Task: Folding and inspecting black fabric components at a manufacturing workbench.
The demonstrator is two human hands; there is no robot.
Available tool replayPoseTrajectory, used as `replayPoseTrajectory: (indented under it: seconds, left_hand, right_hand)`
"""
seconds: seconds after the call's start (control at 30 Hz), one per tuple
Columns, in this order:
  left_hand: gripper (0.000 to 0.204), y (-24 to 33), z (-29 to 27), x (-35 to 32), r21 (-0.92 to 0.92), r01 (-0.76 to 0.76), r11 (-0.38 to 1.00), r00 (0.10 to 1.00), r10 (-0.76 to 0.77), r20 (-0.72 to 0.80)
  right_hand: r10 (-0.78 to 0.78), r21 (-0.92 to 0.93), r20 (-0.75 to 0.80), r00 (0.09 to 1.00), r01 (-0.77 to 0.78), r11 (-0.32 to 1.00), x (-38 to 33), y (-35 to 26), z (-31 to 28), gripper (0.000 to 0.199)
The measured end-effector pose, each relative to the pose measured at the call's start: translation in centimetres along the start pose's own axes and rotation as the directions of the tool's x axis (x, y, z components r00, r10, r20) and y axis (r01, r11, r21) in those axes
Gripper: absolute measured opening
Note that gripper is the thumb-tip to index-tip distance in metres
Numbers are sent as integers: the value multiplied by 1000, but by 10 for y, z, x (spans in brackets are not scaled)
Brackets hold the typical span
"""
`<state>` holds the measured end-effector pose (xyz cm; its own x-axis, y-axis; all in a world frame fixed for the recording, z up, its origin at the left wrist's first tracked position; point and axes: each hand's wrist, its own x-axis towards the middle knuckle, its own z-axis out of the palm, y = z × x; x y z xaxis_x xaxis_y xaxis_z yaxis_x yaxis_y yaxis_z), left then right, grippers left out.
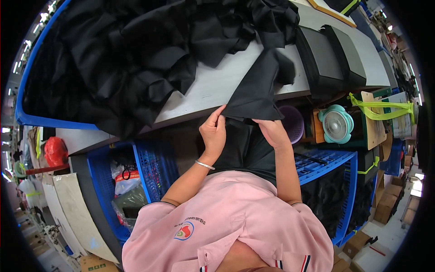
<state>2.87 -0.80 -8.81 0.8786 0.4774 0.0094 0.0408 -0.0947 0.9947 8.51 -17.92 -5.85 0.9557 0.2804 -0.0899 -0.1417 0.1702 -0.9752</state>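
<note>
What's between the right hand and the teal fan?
Head view: a purple basket nearer the right hand, then an orange-brown panel next to the teal fan.

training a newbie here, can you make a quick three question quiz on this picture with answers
1. True or false: the left hand and right hand touch the same black cloth.
2. The bracelet is worn on which side? A: right. B: left.
3. Fill in the colour: the rim of the fan is ____.

Key: 1 true; 2 B; 3 turquoise.
</note>
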Motion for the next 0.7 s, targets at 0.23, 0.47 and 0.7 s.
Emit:
replayPoseTrajectory:
  seconds: [0.23, 0.47, 0.7]
  left_hand:
    - [28, -26, 40, -5, -416, 264, 871, 958, -184, 222]
    - [19, -27, 47, -7, -473, 461, 750, 869, -276, 410]
    - [12, -65, 48, -20, -337, 547, 766, 785, -331, 524]
  right_hand:
    - [-534, -976, 128, 836, 201, 81, 8, 47, 17, 25]
    - [-633, -949, 55, 772, 238, 208, 6, 23, 45, 36]
    - [-328, -994, 88, 940, 104, 33, 22, 2, 43, 19]
